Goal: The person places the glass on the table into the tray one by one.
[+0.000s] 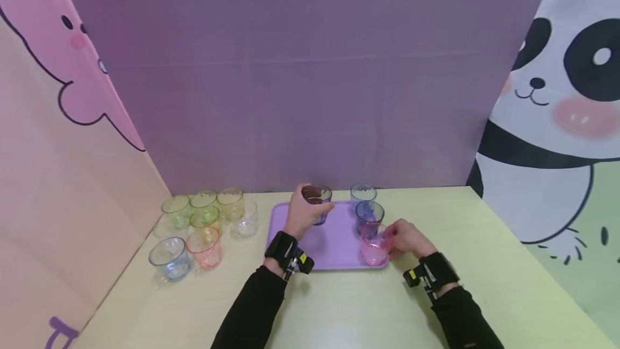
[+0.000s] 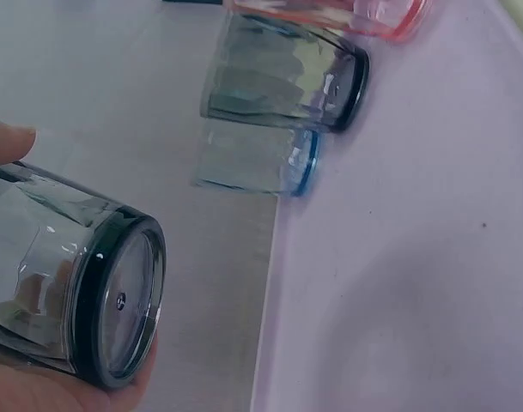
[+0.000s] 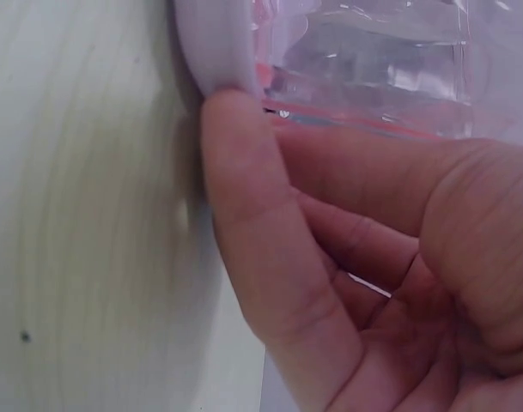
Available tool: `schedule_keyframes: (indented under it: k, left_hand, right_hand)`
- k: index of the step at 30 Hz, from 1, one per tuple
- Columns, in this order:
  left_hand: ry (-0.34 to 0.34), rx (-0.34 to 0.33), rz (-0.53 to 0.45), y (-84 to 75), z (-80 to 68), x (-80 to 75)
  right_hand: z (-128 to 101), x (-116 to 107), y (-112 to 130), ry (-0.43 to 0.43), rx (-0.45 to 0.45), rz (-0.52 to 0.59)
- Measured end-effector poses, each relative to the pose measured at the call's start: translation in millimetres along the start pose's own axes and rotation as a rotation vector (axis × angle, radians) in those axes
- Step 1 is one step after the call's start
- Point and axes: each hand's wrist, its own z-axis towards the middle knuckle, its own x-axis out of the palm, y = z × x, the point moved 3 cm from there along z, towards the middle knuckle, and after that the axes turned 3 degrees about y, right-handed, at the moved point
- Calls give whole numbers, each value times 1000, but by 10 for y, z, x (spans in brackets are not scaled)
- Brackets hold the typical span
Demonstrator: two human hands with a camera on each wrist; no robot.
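Flat lilac plastic tray (image 1: 334, 246) | left hand (image 1: 302, 214) grips dark smoky glass tumbler (image 1: 317, 201) above far-left corner | right hand (image 1: 409, 238) curls round pink glass tumbler (image 1: 374, 245), near-right corner, fingers partly hidden | dark-blue tumbler (image 1: 370, 214) behind; pale-blue tumbler (image 1: 363, 193) beyond | seven coloured tumblers (image 1: 203, 222) left.

The dark-rimmed tumbler (image 2: 72, 292) at lower left is clear, glossy, faceted glass or plastic, as is the pink tumbler (image 1: 375, 245). The lilac tray (image 1: 334, 244) looks smooth, matt plastic; the pale green tabletop (image 1: 484, 263) has faint grain.
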Motion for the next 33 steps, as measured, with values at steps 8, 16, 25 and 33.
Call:
schedule_keyframes:
  k: [8,16,25,33]
  left_hand:
    - [-87,-22,118,271,212,124]
    - [-107,-18,67,345,306,196]
    - [-142,-72,44,441,322,258]
    - [-141,-47,154,407,373,309]
  right_hand:
    - [0,0,-27,15,16,-19]
    - [22,-19,-35,8,-8,-38]
    - [-20,4,-27,9,-5,1]
    - [5,7,-9,2,-8,-15]
